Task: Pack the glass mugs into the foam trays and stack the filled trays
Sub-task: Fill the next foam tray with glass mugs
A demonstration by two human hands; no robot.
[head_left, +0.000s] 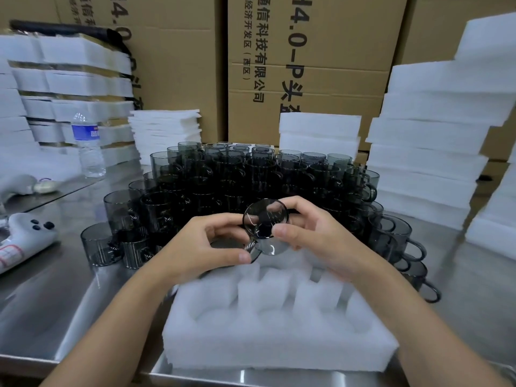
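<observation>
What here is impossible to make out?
Head view:
White foam tray: far pockets hidden by left hand, right hand and the smoky glass mug they hold.
Rear dark glass mugs: covered by front ones.
Clear plastic water bottle: label too blurred.
White handheld device: cut by left edge.

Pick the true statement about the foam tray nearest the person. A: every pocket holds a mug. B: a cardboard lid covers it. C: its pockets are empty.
C: the foam tray shows bare white pockets; the left hand and right hand hold one glass mug above it.
</observation>
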